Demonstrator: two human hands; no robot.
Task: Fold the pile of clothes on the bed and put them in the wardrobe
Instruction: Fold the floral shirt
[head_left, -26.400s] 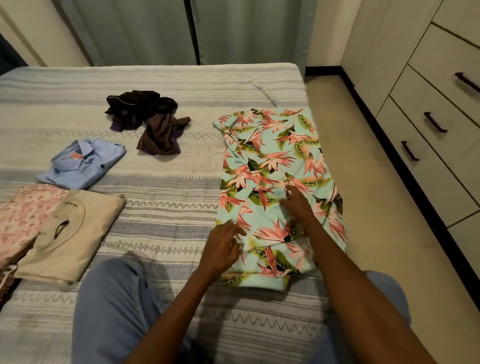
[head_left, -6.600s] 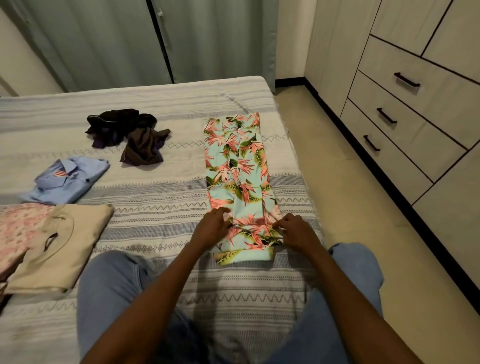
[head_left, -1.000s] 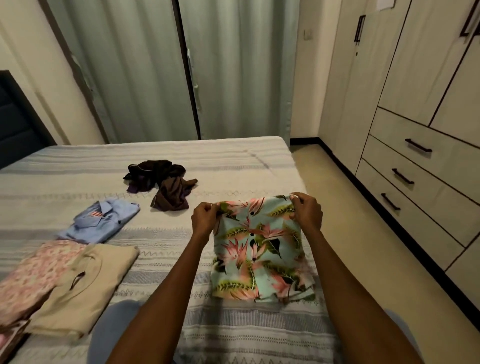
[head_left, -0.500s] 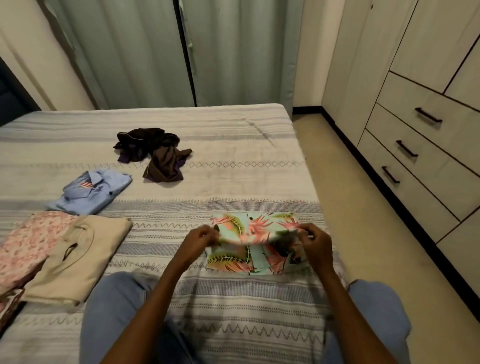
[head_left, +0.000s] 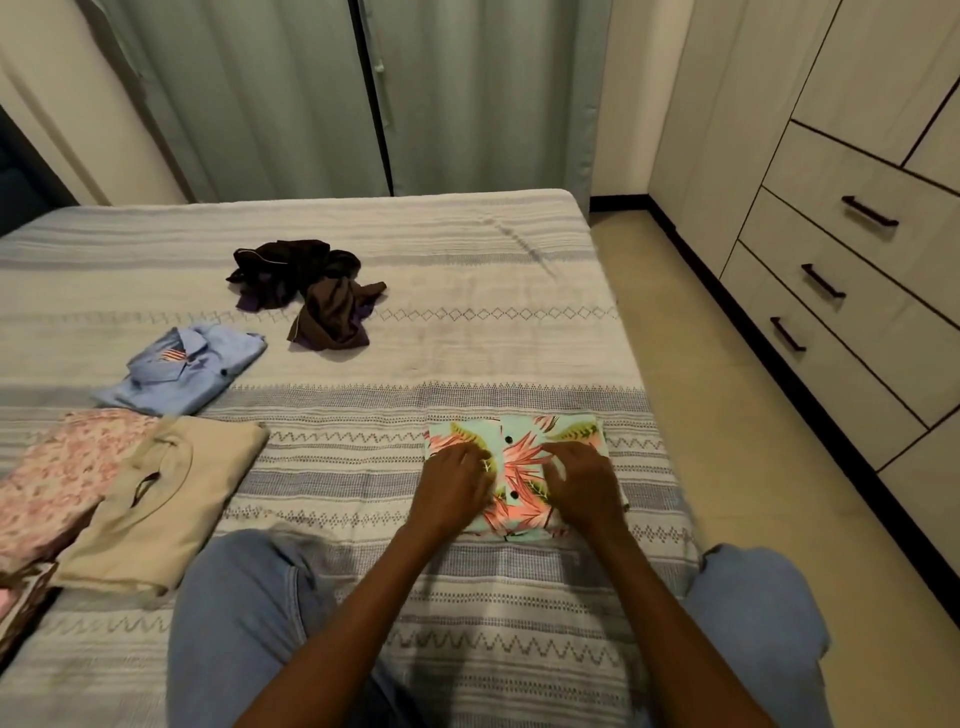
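Now both hands, left (head_left: 457, 480) and right (head_left: 582, 480), lie fingers-out, gripping nothing, flat on the folded floral shirt (head_left: 519, 470) near the bed's (head_left: 467, 353) right edge, likely pressing the fold so it holds. Dark clothes (head_left: 311, 293) wait unfolded.

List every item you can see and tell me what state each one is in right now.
Floral shirt: folded, both hands on top.
Left hand: pressing the shirt.
Right hand: pressing the shirt.
Blue shirt: folded.
Beige top: folded.
Dark clothes: crumpled, unfolded.
Wardrobe drawers: closed.
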